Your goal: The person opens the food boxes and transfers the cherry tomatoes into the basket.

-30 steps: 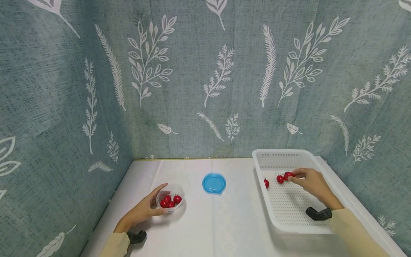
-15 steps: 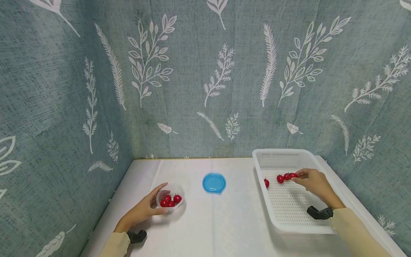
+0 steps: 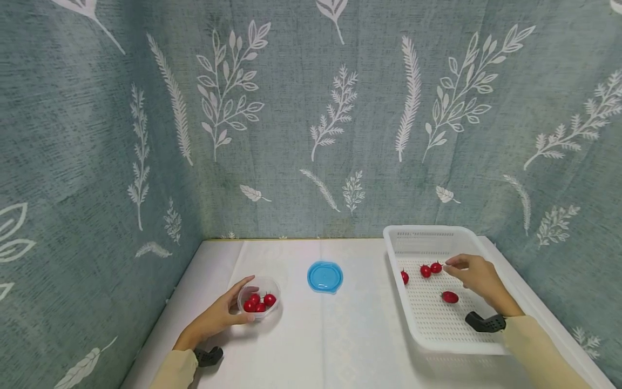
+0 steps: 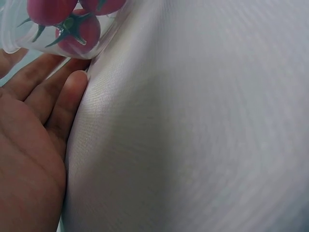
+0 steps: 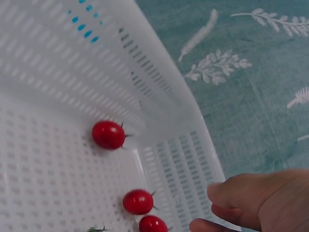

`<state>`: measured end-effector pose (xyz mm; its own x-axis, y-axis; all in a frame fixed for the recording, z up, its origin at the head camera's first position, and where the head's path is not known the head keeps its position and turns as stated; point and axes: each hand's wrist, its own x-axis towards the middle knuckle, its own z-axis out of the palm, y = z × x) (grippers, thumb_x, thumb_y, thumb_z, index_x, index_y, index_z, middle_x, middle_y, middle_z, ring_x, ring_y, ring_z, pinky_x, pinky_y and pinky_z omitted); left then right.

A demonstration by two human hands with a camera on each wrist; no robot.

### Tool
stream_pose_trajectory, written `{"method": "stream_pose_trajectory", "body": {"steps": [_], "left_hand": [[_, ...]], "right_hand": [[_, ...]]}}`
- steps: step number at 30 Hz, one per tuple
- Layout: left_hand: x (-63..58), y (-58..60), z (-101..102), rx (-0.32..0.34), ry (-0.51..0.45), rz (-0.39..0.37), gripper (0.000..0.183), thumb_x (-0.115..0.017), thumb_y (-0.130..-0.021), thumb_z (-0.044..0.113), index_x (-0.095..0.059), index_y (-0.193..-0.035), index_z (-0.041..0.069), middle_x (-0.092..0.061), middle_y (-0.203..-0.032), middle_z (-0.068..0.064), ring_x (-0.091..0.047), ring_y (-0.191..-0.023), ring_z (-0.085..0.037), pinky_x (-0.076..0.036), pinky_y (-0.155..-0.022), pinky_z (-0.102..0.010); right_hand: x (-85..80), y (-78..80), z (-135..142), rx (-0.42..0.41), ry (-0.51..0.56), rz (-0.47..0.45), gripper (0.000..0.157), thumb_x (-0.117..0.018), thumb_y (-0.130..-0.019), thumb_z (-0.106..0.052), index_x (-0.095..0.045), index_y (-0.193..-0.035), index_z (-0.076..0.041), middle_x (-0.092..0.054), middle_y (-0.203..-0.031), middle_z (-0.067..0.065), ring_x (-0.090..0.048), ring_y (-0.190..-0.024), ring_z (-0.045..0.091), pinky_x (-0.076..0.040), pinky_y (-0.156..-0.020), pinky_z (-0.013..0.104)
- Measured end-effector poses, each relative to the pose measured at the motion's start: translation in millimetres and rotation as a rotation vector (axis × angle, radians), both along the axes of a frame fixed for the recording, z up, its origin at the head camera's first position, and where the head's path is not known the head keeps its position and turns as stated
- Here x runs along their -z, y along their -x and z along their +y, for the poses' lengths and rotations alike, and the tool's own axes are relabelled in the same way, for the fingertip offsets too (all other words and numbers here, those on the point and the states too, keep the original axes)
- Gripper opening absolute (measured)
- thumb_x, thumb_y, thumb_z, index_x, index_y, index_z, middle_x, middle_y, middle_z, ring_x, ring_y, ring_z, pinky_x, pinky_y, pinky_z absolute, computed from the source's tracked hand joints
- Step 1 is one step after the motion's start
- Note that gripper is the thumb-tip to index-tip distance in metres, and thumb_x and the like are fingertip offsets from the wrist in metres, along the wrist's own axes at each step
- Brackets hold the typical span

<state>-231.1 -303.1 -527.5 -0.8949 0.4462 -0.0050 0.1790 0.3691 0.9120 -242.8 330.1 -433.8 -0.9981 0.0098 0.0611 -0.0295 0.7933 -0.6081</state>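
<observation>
My left hand holds a clear round plastic tub between thumb and fingers, at the left of the table. Inside the tub are several cherry tomatoes, with green stems showing in the left wrist view. Over the white perforated basket hovers my right hand, thumb and fingers a little apart with nothing between them. Near its fingertips, two cherry tomatoes lie side by side on the basket floor. A single elongated tomato lies nearer to me, below the hand. Another tomato is by the basket's left wall.
A blue round lid lies on the white-covered table between tub and basket. Patterned grey-green cloth hangs behind and along the left side. The basket's raised rim stands around the tomatoes.
My right hand drew one tomato toward the right, then let it go; it now lies alone, nearer to me in the basket. My left hand stays on the tub.
</observation>
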Motion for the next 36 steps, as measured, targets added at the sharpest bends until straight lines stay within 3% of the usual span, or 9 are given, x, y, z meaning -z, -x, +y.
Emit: {"method": "stream_pose_trajectory", "body": {"steps": [3, 6, 9, 14, 17, 22, 25, 31, 36], "left_hand": [[-1.5, -0.6, 1, 0.007, -0.005, -0.003, 0.099, -0.081, -0.091, 0.02, -0.016, -0.165, 0.015, -0.038, -0.16, -0.021, -0.029, -0.149, -0.043, -0.031, -0.115, -0.06], [-3.0, -0.4, 1, 0.002, -0.016, -0.01, 0.099, -0.082, -0.091, 0.02, -0.017, -0.165, 0.015, -0.035, -0.162, -0.02, -0.027, -0.15, -0.043, -0.027, -0.115, -0.064], [-4.1, 0.5, 1, -0.007, -0.018, -0.007, 0.099, -0.082, -0.09, 0.019, -0.018, -0.165, 0.016, -0.036, -0.162, -0.018, -0.03, -0.15, -0.041, -0.03, -0.116, -0.057], [-3.0, 1.5, 0, -0.008, -0.024, -0.009, 0.099, -0.083, -0.089, 0.019, -0.02, -0.165, 0.016, -0.039, -0.16, -0.017, -0.033, -0.149, -0.04, -0.039, -0.107, -0.023], [-2.1, 1.0, 0, -0.002, -0.038, -0.018, 0.099, -0.083, -0.089, 0.018, -0.019, -0.165, 0.016, -0.039, -0.16, -0.019, -0.032, -0.149, -0.04, -0.037, -0.101, -0.012], [-2.4, 0.5, 0, 0.005, -0.026, -0.005, 0.098, -0.083, -0.089, 0.019, -0.02, -0.165, 0.016, -0.04, -0.159, -0.019, -0.032, -0.149, -0.041, -0.037, -0.102, -0.014], [-2.6, 0.9, 1, 0.003, -0.026, -0.002, 0.099, -0.083, -0.089, 0.019, -0.02, -0.165, 0.016, -0.04, -0.159, -0.019, -0.033, -0.149, -0.041, -0.037, -0.102, -0.015], [-1.6, 1.5, 0, 0.005, -0.04, -0.013, 0.099, -0.084, -0.088, 0.018, -0.021, -0.165, 0.016, -0.04, -0.16, -0.019, -0.032, -0.149, -0.041, -0.037, -0.101, -0.013], [-1.5, 1.6, -1, 0.003, -0.048, -0.024, 0.098, -0.083, -0.089, 0.018, -0.021, -0.165, 0.017, -0.04, -0.16, -0.018, -0.033, -0.149, -0.039, -0.037, -0.103, -0.015]], "right_hand": [[0.6, 0.6, -6, 0.004, 0.025, -0.009, 0.045, -0.066, -0.101, -0.033, -0.066, -0.126, 0.005, -0.067, -0.121, 0.027, -0.063, -0.089, 0.031, -0.052, -0.065, 0.034], [-2.1, 2.1, -16, -0.008, 0.061, 0.008, 0.044, -0.067, -0.101, -0.032, -0.067, -0.126, 0.004, -0.067, -0.121, 0.026, -0.063, -0.091, 0.031, -0.054, -0.067, 0.035], [-7.4, 4.3, -28, -0.045, 0.085, 0.044, 0.042, -0.068, -0.101, -0.031, -0.068, -0.125, 0.003, -0.068, -0.118, 0.024, -0.065, -0.087, 0.028, -0.055, -0.066, 0.037], [-16.5, 8.9, -52, -0.114, 0.083, 0.106, 0.037, -0.071, -0.1, -0.029, -0.07, -0.123, 0.0, -0.072, -0.113, 0.017, -0.067, -0.09, 0.027, -0.055, -0.064, 0.034], [-19.0, 11.8, -65, -0.147, 0.087, 0.121, 0.033, -0.072, -0.099, -0.027, -0.072, -0.12, -0.003, -0.073, -0.112, 0.015, -0.068, -0.091, 0.029, -0.056, -0.064, 0.033], [-18.8, 16.9, -82, -0.212, 0.108, 0.136, 0.028, -0.072, -0.098, -0.028, -0.073, -0.117, -0.007, -0.074, -0.11, 0.012, -0.068, -0.078, 0.023, -0.056, -0.06, 0.032], [-19.3, 18.7, -92, -0.236, 0.102, 0.147, 0.026, -0.073, -0.098, -0.026, -0.074, -0.116, -0.008, -0.074, -0.108, 0.01, -0.068, -0.079, 0.025, -0.056, -0.06, 0.034], [-20.4, 20.0, -114, -0.26, 0.061, 0.165, 0.02, -0.073, -0.097, -0.026, -0.076, -0.113, -0.014, -0.075, -0.105, 0.003, -0.066, -0.089, 0.022, -0.052, -0.076, 0.038], [-20.3, 21.8, -134, -0.285, 0.105, 0.142, 0.018, -0.074, -0.096, -0.026, -0.077, -0.111, -0.015, -0.075, -0.102, 0.001, -0.061, -0.073, 0.018, -0.053, -0.063, 0.034]]}}
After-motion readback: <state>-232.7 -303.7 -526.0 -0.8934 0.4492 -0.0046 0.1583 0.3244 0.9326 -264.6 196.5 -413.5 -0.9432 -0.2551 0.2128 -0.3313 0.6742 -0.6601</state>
